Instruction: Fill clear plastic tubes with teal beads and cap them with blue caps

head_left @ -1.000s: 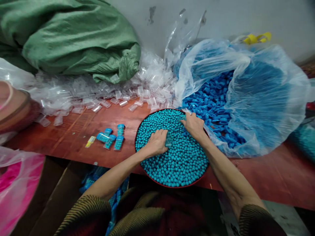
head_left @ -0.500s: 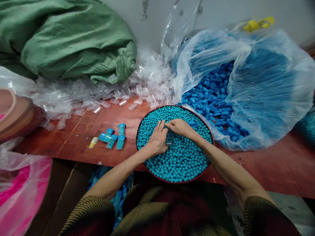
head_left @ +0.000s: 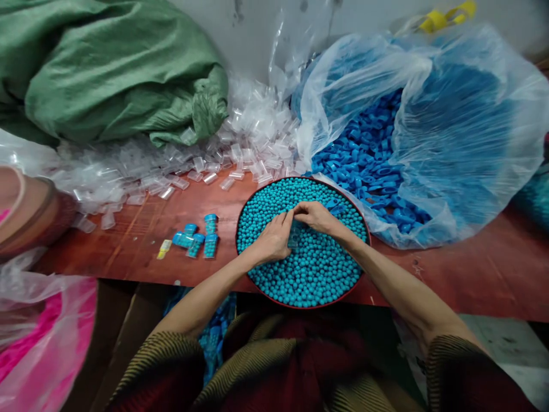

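Observation:
A round basin with a red rim [head_left: 305, 307] is full of turquoise beads [head_left: 311, 280]. Over the beads, my left hand [head_left: 273, 239] is closed around a small clear plastic container [head_left: 295, 236]. My right hand [head_left: 317, 217] has its fingers pinched together at the container's top end, touching or nearly touching my left fingertips. Whatever sits between those right fingers is hidden. A few blue caps [head_left: 337, 206] lie on the beads behind my right hand. To the left on the table stand or lie several bead-filled containers with blue caps [head_left: 210, 246].
Clear empty containers [head_left: 257, 143] are heaped along the back, partly under a green cloth sack [head_left: 128, 74]. An open plastic bag [head_left: 463, 137] of blue caps [head_left: 364, 160] leans at the right. A small yellow-and-white piece [head_left: 163, 249] and a pink tub [head_left: 30, 212] are at left.
The view has shifted slightly. My right fingers have curled more at the container's top, while my left hand keeps its hold.

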`<move>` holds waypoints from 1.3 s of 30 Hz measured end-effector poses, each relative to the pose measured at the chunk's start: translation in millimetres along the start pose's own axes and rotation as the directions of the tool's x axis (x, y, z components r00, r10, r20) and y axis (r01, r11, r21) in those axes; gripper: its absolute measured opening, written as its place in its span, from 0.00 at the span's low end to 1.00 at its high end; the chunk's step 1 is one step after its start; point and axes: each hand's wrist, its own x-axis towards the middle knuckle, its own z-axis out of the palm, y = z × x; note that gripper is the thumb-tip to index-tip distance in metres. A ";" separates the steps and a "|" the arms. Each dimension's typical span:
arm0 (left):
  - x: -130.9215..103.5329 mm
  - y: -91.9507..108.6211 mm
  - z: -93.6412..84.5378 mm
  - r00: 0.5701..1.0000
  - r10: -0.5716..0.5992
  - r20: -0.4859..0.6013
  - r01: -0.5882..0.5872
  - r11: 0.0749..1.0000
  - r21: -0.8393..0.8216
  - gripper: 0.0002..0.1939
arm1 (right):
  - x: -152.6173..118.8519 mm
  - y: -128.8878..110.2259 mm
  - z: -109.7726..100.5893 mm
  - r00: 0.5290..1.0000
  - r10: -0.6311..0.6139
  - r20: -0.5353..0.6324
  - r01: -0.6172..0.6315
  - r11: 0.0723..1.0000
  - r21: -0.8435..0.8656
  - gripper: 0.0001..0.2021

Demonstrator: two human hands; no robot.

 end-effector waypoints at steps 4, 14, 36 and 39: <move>5.3 7.5 -4.9 0.991 -0.124 0.056 0.119 0.989 0.084 0.46 | -7.7 -9.0 10.6 0.990 0.019 -0.140 -0.019 1.000 -0.004 0.11; 4.2 17.6 -8.0 0.966 -0.240 0.096 0.229 0.967 0.110 0.47 | -62.3 -27.6 26.6 0.983 -0.020 -0.183 -0.030 0.964 -0.266 0.04; -27.2 -11.6 -40.0 0.906 -0.424 0.009 0.413 0.887 0.206 0.35 | -27.0 -3.4 19.0 0.880 -0.296 -0.371 0.250 0.954 -0.167 0.11; -24.4 -14.5 -39.5 0.890 -0.453 0.045 0.438 0.880 0.181 0.38 | 12.6 -6.9 6.9 0.904 -0.298 -0.308 0.256 0.952 -0.169 0.10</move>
